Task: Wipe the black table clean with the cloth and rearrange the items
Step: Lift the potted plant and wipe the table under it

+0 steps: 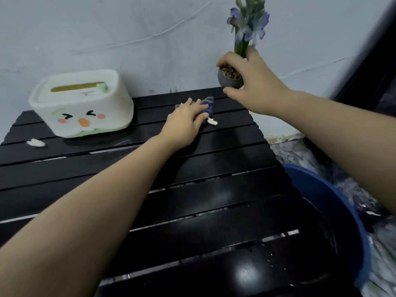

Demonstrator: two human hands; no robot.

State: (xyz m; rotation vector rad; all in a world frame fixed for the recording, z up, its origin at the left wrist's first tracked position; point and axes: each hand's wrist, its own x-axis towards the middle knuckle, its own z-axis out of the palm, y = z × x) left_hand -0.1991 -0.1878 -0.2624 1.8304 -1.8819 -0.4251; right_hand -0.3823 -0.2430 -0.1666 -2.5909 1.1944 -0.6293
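A: Far left of black table (64, 174)?
B: White scrap (36, 143), then white tissue box (82, 102) w/ duck face, at the back nr the wall.

A: Middle?
B: Left hand (186, 123) flat, fingers spread, pressing blue cloth (209, 107) onto the slats. 2nd scrap (212, 121) just beside it.

A: Right?
B: Right hand (251, 86) wrapped round grey flower pot (229, 79), fingers on rim, thumb under; pot lifted off back corner. Blue basin (334, 202) beside table edge.

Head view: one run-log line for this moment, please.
left hand pressing cloth on table | right hand gripping flower pot | tissue box back-left
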